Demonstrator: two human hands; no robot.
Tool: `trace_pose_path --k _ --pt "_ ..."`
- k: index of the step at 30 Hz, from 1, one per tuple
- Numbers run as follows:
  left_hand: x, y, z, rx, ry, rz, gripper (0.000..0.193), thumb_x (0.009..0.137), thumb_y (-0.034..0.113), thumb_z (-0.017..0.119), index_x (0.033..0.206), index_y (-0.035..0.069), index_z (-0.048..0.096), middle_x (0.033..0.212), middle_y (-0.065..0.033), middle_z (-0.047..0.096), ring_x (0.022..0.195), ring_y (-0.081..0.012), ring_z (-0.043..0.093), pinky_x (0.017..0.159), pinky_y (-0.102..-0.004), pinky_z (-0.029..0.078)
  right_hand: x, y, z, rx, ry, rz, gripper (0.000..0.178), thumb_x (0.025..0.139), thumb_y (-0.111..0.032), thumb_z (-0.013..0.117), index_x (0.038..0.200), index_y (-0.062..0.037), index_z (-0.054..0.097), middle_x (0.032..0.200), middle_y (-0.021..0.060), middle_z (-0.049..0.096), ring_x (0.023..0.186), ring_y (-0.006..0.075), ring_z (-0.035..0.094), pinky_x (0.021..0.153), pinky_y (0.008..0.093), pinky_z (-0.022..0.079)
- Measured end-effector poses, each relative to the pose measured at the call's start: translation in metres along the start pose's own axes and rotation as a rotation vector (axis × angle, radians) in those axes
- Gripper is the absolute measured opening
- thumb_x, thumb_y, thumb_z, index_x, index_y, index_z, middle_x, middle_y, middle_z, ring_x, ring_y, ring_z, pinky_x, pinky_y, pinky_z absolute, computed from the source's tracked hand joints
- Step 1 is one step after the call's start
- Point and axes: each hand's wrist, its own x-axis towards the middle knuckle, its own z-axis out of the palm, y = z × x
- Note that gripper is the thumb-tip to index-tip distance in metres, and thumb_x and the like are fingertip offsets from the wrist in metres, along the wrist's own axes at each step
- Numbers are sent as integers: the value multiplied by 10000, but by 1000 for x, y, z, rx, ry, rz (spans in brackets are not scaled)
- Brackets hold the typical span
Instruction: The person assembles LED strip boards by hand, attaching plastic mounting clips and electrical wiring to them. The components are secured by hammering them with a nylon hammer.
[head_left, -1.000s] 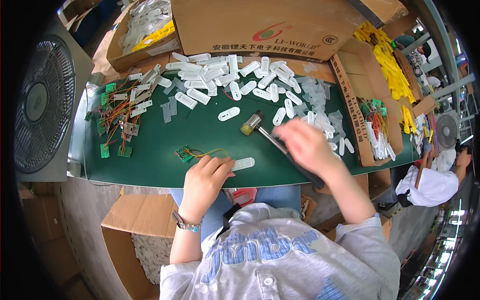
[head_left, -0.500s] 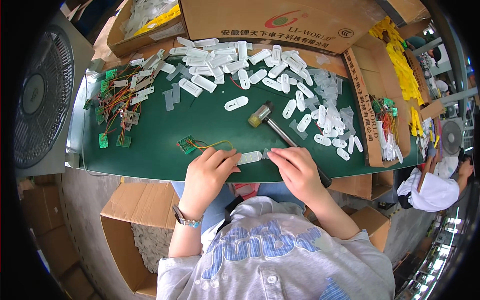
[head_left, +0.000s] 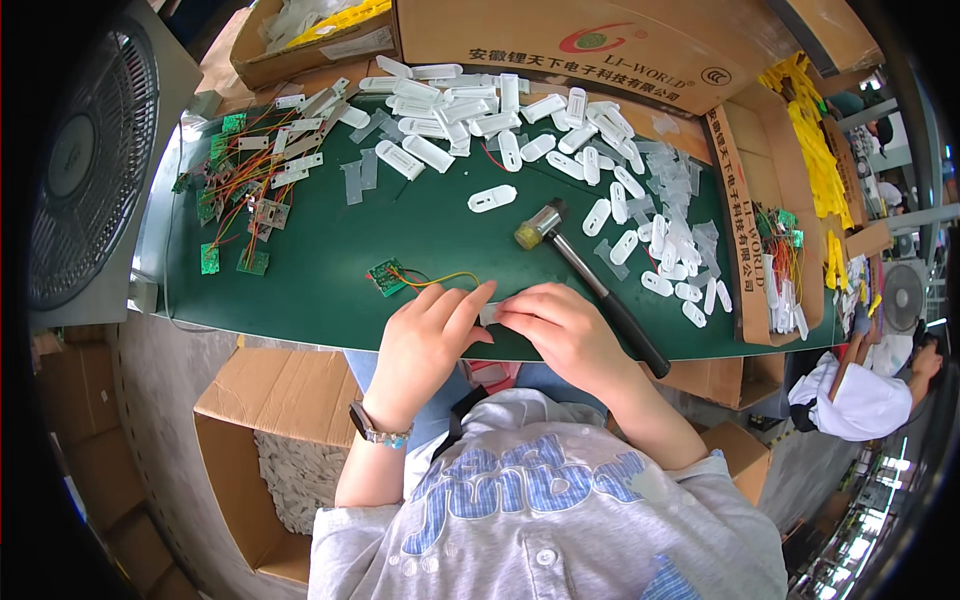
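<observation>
Between my two hands, at the table's near edge, is a small white LED plate [head_left: 488, 315], mostly covered by fingers. My left hand [head_left: 428, 335] is closed on its left end. From the right, my right hand [head_left: 560, 325] pinches at the other end; the clear plastic piece there is hidden now. Yellow and dark wires run from behind my left fingers to a green circuit board [head_left: 385, 277] lying on the table. Beyond my right hand lies a mallet [head_left: 585, 270] with a yellowish face and black grip.
On the green table [head_left: 330, 240] lie many white plastic shells [head_left: 440, 110], clear plastic pieces [head_left: 672, 175] and a heap of wired boards [head_left: 265, 215]. Cardboard boxes [head_left: 560, 50] line the far and right sides. A fan [head_left: 90, 165] stands left; a person [head_left: 860, 395] sits at right.
My right hand has moved left, closer to my left hand, and its fingers now cover most of the LED plate. The whole view has shifted slightly.
</observation>
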Motion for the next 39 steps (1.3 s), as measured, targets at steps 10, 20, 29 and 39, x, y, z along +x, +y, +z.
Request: trace_pose_path --k 10,20,29,39 --pt "-2 -2 6 18 44 45 400 689 140 789 1058 88 644 953 -34 659 819 -246 627 682 -371 533 4 -3 -1 20 -13 35 177 773 -56 672 941 -19 712 1024 53 662 986 233 626 798 343 546" --pt "1 2 5 69 72 62 259 701 136 785 922 105 653 965 -9 668 808 -220 629 667 -357 539 1 -3 -13 -14 37 23 155 744 -36 721 898 -25 705 1010 58 656 961 264 612 794 373 526" --pt "1 2 5 73 70 76 242 731 145 769 928 99 636 944 -3 671 776 -216 601 661 -346 535 -58 -10 -77 -384 -177 604 378 782 -152 791 1067 -32 573 913 112 628 830 320 606 734 407 507" --pt "1 2 6 56 94 77 243 737 146 761 944 99 642 880 -11 634 783 -216 596 666 -350 536 -94 -46 -81 442 108 833 308 958 -54 613 1241 18 517 793 76 635 556 139 605 512 286 475"
